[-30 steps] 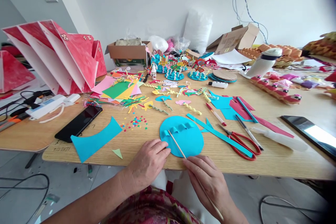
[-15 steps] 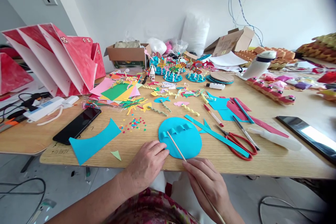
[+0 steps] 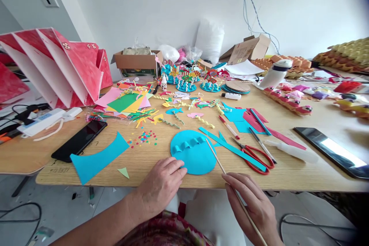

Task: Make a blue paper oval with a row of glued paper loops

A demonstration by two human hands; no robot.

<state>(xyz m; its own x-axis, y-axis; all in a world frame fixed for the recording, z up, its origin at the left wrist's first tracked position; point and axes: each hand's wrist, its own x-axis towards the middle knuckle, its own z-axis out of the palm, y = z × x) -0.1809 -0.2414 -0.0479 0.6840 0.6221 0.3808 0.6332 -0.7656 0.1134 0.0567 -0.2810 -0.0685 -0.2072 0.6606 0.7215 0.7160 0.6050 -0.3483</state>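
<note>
A blue paper-covered disc (image 3: 193, 163) lies flat near the table's front edge. Across its upper half runs a wavy blue paper strip (image 3: 188, 144), standing up in small loops. My left hand (image 3: 164, 178) rests at the disc's lower left edge, fingers stretched out and touching it. Between the thumb and fingers of my right hand (image 3: 250, 200) is a thin wooden stick (image 3: 216, 158). Its tip is at the right end of the wavy strip. Right of the disc lie a long flat blue strip (image 3: 230, 148) and red-handled scissors (image 3: 256, 157), partly under that strip.
To the left are a curved blue paper scrap (image 3: 100, 159), a black phone (image 3: 80, 140) and paper dots (image 3: 145, 137). Decorated blue discs (image 3: 186, 85) and a glue bottle (image 3: 164, 83) stand behind. Pens (image 3: 230, 127), a white bottle (image 3: 275, 73) and a tablet (image 3: 331, 150) are on the right.
My right hand has moved right, carrying the stick's tip from the wavy strip's left end to its right end. My left hand stays at the disc's edge. The view has shifted slightly.
</note>
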